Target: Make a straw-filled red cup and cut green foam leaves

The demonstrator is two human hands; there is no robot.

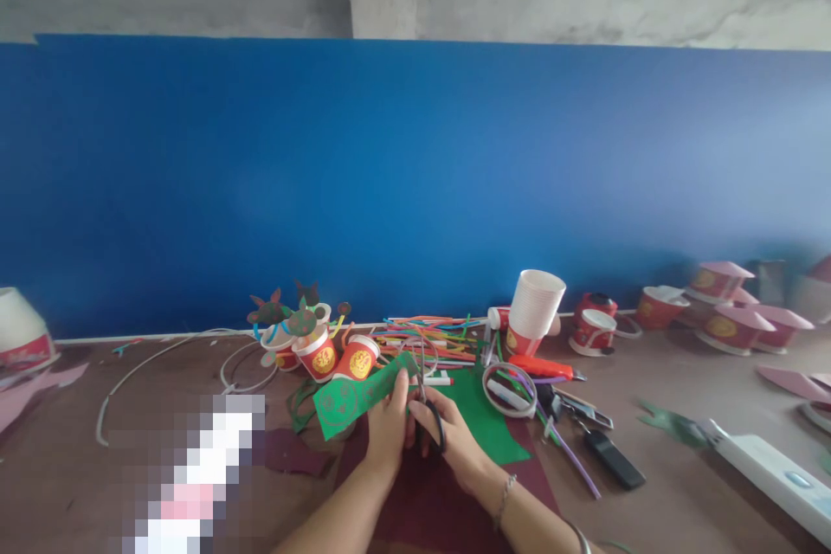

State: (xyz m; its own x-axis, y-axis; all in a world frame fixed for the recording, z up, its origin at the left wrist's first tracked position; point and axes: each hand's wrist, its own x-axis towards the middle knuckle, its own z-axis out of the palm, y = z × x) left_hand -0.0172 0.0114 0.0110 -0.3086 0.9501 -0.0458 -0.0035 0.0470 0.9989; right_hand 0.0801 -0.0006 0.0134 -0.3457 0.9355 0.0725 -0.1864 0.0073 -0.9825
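A strip of green paper [344, 405] with rounded shapes drawn on it is pinched in my left hand [387, 437], its long end slanting down to the left. My right hand [458, 441] grips black-handled scissors [437, 426], fingers around the handles. The blades point up and away, close against the right end of the strip; whether they are parted is too small to tell. Beneath my hands lies dark red paper [415, 511], with a larger green sheet [486, 415] to the right. A marker [434, 380] rests just beyond the scissors.
Decorated red cups [323, 359] stand behind the strip. Colourful pipe cleaners [428, 338] lie along the wall. At right are stacked paper cups [533, 312], a tape roll [510, 389], an orange cutter [542, 367], a black key fob [614, 457] and a white glue gun [772, 472].
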